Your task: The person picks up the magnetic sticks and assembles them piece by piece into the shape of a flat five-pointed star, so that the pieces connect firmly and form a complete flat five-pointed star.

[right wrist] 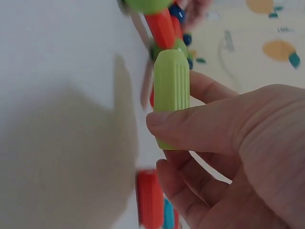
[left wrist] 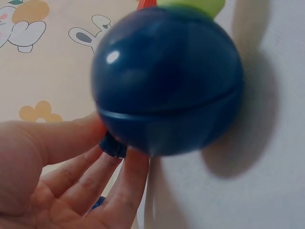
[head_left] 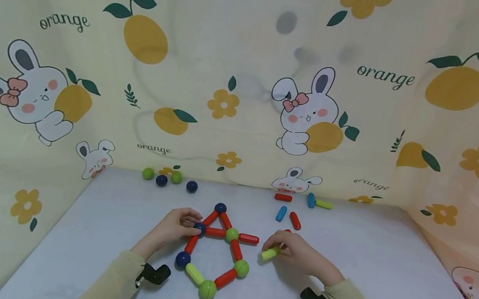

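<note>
A frame of magnetic-looking rods and balls lies on the table, a triangle on top of a wider five-sided loop. My left hand [head_left: 178, 224] pinches the dark blue ball [head_left: 199, 229] at its left joint; in the left wrist view another blue ball [left wrist: 167, 86] looms in front of the fingers. Between thumb and fingers, my right hand [head_left: 300, 254] grips a light green rod [right wrist: 171, 90], just right of the frame. A red rod [head_left: 249, 239] sticks out from the green ball [head_left: 231, 234] toward that hand. The bottom corner is a larger-looking green ball [head_left: 207, 290].
Green and dark blue balls [head_left: 161, 180] stand in a loose row at the back left. Loose red rods [head_left: 295, 221], blue rods [head_left: 281, 213] and a light green rod [head_left: 324, 204] lie at the back right. A patterned cloth [head_left: 245, 65] hangs behind the white table [head_left: 350, 233].
</note>
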{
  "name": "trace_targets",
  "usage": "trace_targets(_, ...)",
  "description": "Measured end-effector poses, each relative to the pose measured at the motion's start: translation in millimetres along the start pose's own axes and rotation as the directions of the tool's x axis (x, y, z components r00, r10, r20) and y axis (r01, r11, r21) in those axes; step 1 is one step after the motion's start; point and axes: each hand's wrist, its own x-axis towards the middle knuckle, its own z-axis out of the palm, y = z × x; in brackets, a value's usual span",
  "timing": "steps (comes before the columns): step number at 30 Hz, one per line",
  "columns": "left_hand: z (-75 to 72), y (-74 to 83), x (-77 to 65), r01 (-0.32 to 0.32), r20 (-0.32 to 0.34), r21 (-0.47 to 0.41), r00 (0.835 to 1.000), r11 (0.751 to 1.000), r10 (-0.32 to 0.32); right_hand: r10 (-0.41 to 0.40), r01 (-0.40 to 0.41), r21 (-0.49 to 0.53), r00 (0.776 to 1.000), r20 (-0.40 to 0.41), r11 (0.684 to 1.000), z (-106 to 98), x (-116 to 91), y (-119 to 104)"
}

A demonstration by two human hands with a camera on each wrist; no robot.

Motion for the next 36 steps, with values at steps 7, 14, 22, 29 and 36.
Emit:
trace_targets(7,1.0,-0.5,2.1,-0.004,0.006,-0.003,1.0,1.0,0.004,-0.034,0.035,-0.02,0.999,0.038,0.999,13.2,13.9,-14.2)
trace_targets(14,1.2,0.2,3.0,-0.006,0.011,-0.001,1.0,1.0,0.006,-0.049,0.052,-0.047,0.998,0.049,0.998,20.7,18.3,-17.0)
trace_targets(22,1.7,1.5,2.6,0.0,0.006,0.004,1.0,1.0,0.0,-0.021,0.022,-0.028,0.999,0.04,0.999,23.1,17.4,-20.9)
trace_targets(29,-0.9,-0.6,3.8,0.0,0.023,0.019,1.0,1.0,0.0,-0.004,0.004,0.009,0.999,-0.047,1.0,16.8,8.4,-22.0)
trace_targets(36,-3.3,3.2,8.7,-0.012,0.062,0.053,0.998,0.999,0.008,0.056,-0.053,0.169,0.998,-0.01,0.984,26.2,-4.5,-29.9)
